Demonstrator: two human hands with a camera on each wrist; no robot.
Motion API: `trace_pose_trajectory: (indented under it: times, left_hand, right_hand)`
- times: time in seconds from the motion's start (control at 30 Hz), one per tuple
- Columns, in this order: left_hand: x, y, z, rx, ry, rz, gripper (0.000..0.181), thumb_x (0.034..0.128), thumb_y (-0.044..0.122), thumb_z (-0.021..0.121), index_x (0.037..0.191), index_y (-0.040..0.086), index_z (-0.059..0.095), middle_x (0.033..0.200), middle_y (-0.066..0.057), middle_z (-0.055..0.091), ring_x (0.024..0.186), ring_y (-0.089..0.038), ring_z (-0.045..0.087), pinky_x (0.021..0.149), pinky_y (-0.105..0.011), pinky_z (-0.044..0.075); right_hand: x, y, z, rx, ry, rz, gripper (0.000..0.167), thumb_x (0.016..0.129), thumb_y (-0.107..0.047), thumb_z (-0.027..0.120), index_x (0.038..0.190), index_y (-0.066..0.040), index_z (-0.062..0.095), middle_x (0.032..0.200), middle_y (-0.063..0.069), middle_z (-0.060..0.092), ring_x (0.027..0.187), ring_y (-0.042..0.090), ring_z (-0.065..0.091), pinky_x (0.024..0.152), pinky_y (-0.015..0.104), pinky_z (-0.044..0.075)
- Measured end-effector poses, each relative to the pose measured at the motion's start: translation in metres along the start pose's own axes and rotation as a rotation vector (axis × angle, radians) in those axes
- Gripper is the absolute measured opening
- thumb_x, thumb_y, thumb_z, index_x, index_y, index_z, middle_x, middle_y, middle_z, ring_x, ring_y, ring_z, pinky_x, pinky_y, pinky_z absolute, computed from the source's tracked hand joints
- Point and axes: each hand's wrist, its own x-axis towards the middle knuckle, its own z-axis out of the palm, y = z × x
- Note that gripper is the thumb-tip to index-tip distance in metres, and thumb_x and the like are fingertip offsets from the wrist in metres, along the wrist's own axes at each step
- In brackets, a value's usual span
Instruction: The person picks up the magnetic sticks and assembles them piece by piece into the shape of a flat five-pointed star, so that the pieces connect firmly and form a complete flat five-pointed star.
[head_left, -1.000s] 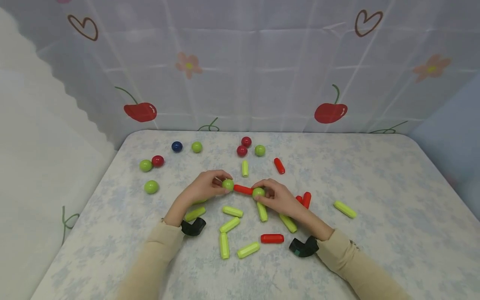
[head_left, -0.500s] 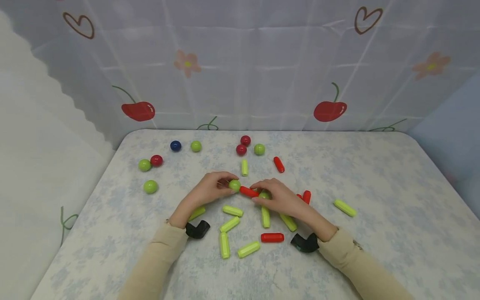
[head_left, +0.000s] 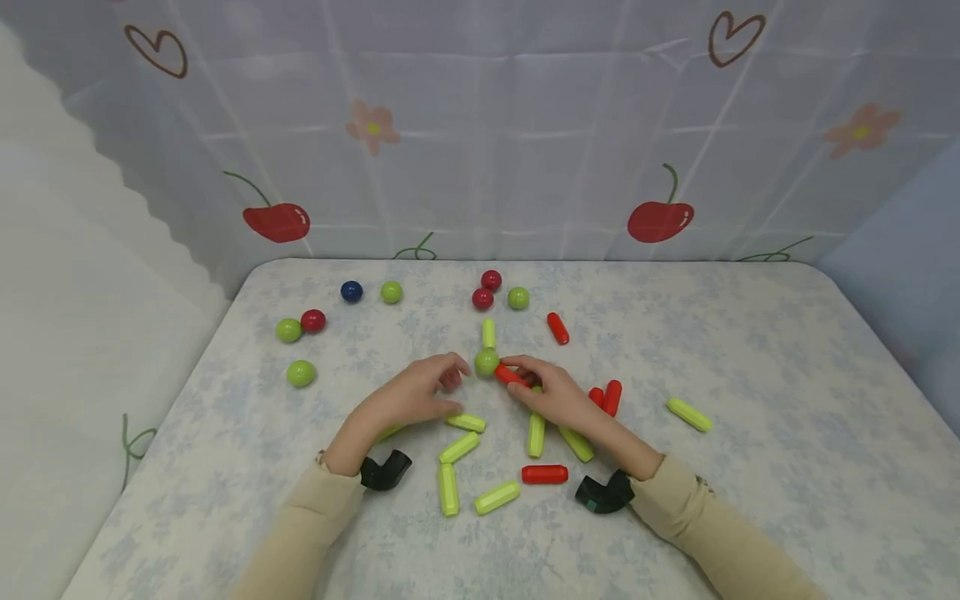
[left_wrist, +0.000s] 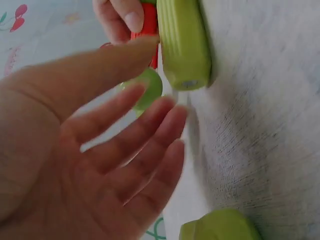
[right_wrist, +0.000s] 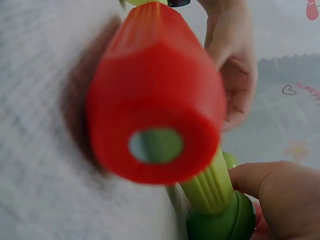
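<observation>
My right hand (head_left: 558, 396) holds a joined piece, its fingers about a short red rod (head_left: 510, 375). One end of this rod meets a green ball (head_left: 487, 362). A second green ball (right_wrist: 220, 220), partly covered by the right hand, joins it to a yellow-green rod (head_left: 536, 435) pointing toward me. Left of the first ball, my left hand (head_left: 412, 392) is apart from it, fingers loosely bent with nothing between them. In the left wrist view, the left palm and fingers lie in front of the green ball (left_wrist: 150, 90).
Several yellow-green rods (head_left: 448, 489) and a red rod (head_left: 545, 474) lie in front. More red rods (head_left: 612, 397) are by the right forearm. Red balls (head_left: 483, 298), green balls (head_left: 302, 373) and a blue ball (head_left: 352, 291) are spread toward the back and left. A curtain hangs behind.
The left hand has let go of the green ball and drawn back left. The joined piece has shifted right, and its first ball now sits just before the upright yellow-green rod.
</observation>
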Motion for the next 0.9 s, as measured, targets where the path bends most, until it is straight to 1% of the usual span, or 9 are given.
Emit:
trace_pose_trajectory:
  times: [0.1,0.13,0.2,0.23,0.3,0.47,0.6,0.73,0.9]
  left_hand:
    - [-0.004,0.003,0.003,0.079,-0.108,0.085,0.025,0.081,0.007,0.073,0.104,0.007,0.063,0.094,0.001,0.058,0.087,-0.015,0.054,0.078,-0.03,0.044]
    - [-0.004,0.004,0.005,0.103,-0.125,0.104,0.021,0.081,0.007,0.073,0.1,0.009,0.065,0.092,0.003,0.057,0.085,-0.014,0.053,0.077,-0.029,0.044]
    - [-0.003,0.005,0.007,0.133,-0.123,0.117,0.015,0.0812,0.006,0.073,0.094,0.012,0.067,0.088,0.006,0.057,0.08,-0.012,0.052,0.074,-0.028,0.044]
    - [-0.003,0.005,0.008,0.146,-0.106,0.114,0.013,0.0811,0.006,0.073,0.091,0.012,0.067,0.085,0.006,0.057,0.077,-0.012,0.051,0.071,-0.028,0.044]
    - [-0.002,0.006,0.01,0.17,-0.041,0.071,0.012,0.081,0.007,0.073,0.09,0.013,0.068,0.082,0.007,0.056,0.074,-0.012,0.051,0.069,-0.028,0.043]
    - [0.002,0.005,0.014,0.187,0.191,-0.09,0.015,0.082,0.011,0.073,0.097,0.01,0.069,0.083,0.003,0.059,0.075,-0.013,0.054,0.068,-0.029,0.045]
    - [0.006,0.004,0.019,0.167,0.309,-0.134,0.018,0.0836,0.011,0.072,0.101,0.008,0.068,0.087,-0.001,0.06,0.078,-0.015,0.056,0.07,-0.031,0.045]
    - [0.009,0.0,0.022,0.138,0.353,-0.127,0.018,0.0846,0.01,0.07,0.102,0.007,0.068,0.087,-0.002,0.06,0.077,-0.016,0.055,0.069,-0.031,0.045]
    - [0.011,-0.004,0.024,0.122,0.348,-0.12,0.018,0.0849,0.01,0.07,0.103,0.007,0.068,0.088,-0.001,0.06,0.077,-0.015,0.054,0.068,-0.03,0.045]
  right_hand:
    - [0.0,0.0,0.0,0.024,0.016,0.014,0.043,0.091,-0.01,0.061,0.133,-0.006,0.05,0.1,0.005,0.059,0.084,0.018,0.055,0.072,0.032,0.047]
    - [0.0,0.0,0.0,0.029,0.018,0.015,0.045,0.092,-0.01,0.06,0.135,-0.007,0.049,0.1,0.005,0.058,0.084,0.018,0.054,0.071,0.032,0.047]
    - [0.0,0.0,0.0,0.04,0.02,0.019,0.047,0.092,-0.009,0.059,0.137,-0.007,0.046,0.1,0.006,0.057,0.083,0.018,0.053,0.07,0.032,0.046]
    - [0.0,0.0,0.0,0.043,0.022,0.019,0.048,0.092,-0.008,0.059,0.138,-0.007,0.044,0.1,0.006,0.056,0.082,0.018,0.053,0.069,0.032,0.046]
    - [-0.001,-0.002,0.0,0.052,0.029,0.023,0.051,0.092,-0.007,0.058,0.139,-0.007,0.042,0.101,0.007,0.056,0.083,0.019,0.053,0.07,0.033,0.045]
    - [-0.002,-0.006,0.003,0.104,0.051,0.058,0.055,0.091,-0.004,0.058,0.142,-0.011,0.037,0.105,0.011,0.055,0.085,0.021,0.054,0.072,0.034,0.045]
    - [-0.005,-0.007,0.005,0.157,0.039,0.08,0.055,0.092,-0.003,0.056,0.143,-0.012,0.036,0.108,0.012,0.053,0.086,0.022,0.054,0.071,0.034,0.045]
    - [-0.008,-0.009,0.007,0.173,0.006,0.067,0.055,0.093,-0.002,0.055,0.143,-0.013,0.036,0.107,0.012,0.053,0.085,0.021,0.054,0.07,0.033,0.045]
    - [-0.008,-0.01,0.005,0.134,-0.013,0.048,0.052,0.093,-0.005,0.057,0.141,-0.011,0.038,0.102,0.009,0.055,0.084,0.019,0.055,0.071,0.031,0.046]
